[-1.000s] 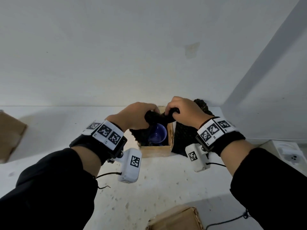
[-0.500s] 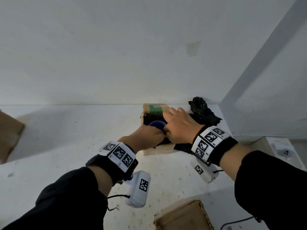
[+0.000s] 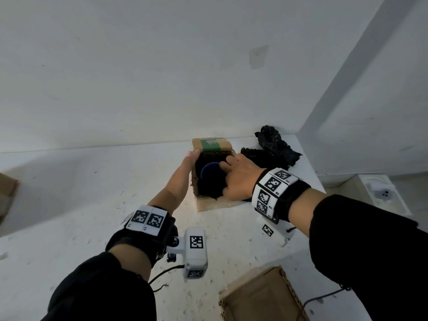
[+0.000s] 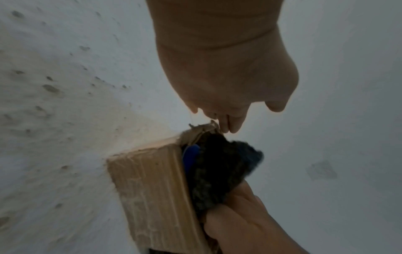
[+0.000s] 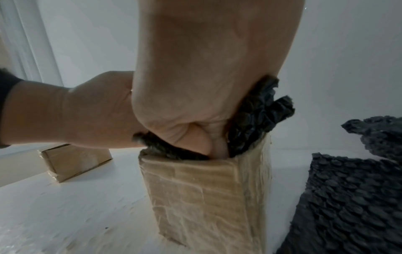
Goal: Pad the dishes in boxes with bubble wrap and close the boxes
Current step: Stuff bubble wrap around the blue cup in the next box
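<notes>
A small open cardboard box (image 3: 215,203) stands at the back of the white counter, green tape on its far flap. Inside it sits a blue cup (image 3: 212,171) packed round with black bubble wrap (image 5: 261,116). My left hand (image 3: 193,156) reaches along the box's left side, and its straight fingertips (image 4: 228,125) touch the torn far corner flap. My right hand (image 3: 234,177) lies over the near right of the box. Its curled fingers (image 5: 195,137) grip a wad of wrap and push it down beside the cup (image 4: 191,154).
Loose black bubble wrap (image 3: 271,151) lies right of the box, against the corner wall. A second cardboard box (image 3: 261,295) sits near the front edge, another (image 3: 7,193) at far left. A wall socket (image 3: 379,193) is beyond the counter's right end.
Both hands held a wad of wrap above the box a second ago. The right hand has pushed it down inside, and the left hand has let go and slid to the box's far left corner.
</notes>
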A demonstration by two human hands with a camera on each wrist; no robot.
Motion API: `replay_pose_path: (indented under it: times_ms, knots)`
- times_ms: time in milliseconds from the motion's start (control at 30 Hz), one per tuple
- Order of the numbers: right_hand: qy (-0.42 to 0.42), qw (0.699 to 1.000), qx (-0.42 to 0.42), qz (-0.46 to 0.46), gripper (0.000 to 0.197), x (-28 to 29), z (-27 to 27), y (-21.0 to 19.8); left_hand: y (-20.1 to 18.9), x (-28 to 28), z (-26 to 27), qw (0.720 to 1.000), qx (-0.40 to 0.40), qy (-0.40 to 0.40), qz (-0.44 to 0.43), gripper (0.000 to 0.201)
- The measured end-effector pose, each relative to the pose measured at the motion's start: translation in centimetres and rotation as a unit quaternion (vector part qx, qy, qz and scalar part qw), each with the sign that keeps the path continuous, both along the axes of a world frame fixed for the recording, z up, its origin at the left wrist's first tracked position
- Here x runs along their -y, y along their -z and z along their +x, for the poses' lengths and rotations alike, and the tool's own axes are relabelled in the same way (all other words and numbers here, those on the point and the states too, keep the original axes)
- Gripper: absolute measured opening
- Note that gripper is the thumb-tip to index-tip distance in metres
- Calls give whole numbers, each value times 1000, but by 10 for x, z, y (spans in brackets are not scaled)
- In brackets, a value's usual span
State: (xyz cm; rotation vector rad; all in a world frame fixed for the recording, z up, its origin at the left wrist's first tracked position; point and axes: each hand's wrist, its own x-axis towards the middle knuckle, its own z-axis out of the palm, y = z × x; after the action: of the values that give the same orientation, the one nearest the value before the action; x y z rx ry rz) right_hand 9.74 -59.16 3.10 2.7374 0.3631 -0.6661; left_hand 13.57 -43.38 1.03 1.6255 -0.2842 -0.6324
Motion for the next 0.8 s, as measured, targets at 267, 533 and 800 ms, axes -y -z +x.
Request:
replay_pose_path:
  times_ms: [267, 533, 800]
  knots:
    - [29, 995, 2, 100, 27, 8, 8, -3, 21, -10, 14, 983, -162, -28, -86, 53]
    - [3, 946, 27, 322, 27, 0, 0, -1, 25, -3, 7, 985, -139, -52, -85, 88]
    - [-31, 981, 81, 174, 57, 30, -8, 1, 36, -5, 8, 990, -110, -44, -75, 105]
